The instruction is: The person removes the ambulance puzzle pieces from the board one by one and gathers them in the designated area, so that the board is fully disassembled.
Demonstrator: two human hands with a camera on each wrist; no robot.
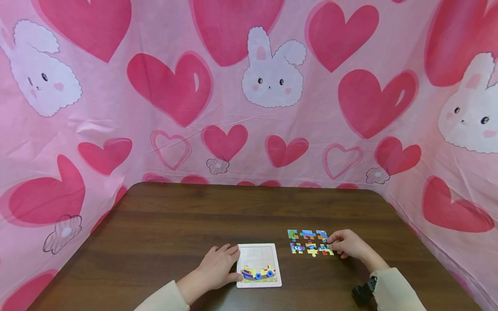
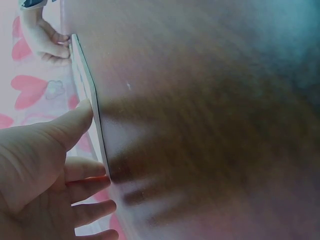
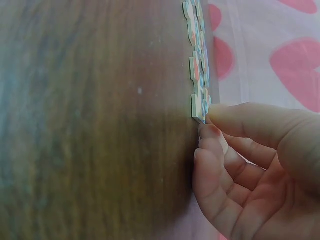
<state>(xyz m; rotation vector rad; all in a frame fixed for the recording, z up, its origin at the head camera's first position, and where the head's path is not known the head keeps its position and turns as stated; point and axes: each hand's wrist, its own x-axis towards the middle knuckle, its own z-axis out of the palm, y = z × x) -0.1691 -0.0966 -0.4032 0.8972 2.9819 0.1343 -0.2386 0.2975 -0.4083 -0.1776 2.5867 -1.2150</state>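
Observation:
A white-framed jigsaw tray [image 1: 256, 255] lies flat on the table, its lower part filled with a yellow and blue vehicle picture. My left hand [image 1: 219, 268] rests against its left side with fairly straight fingers; in the left wrist view the thumb [image 2: 80, 122] touches the tray's edge [image 2: 95, 107]. To the right of the tray, several loose puzzle pieces [image 1: 308, 234] lie in two rows. At their right end my right hand [image 1: 347, 246] pinches a puzzle piece [image 3: 196, 107] at its corner between thumb and fingertip. The fingers partly hide that piece in the head view.
The brown wooden table [image 1: 175, 229] reaches back to a pink cloth backdrop [image 1: 229, 108] with hearts and rabbits. A small black device [image 1: 363, 293] sits at my right wrist, beside the sleeve [image 1: 397, 289].

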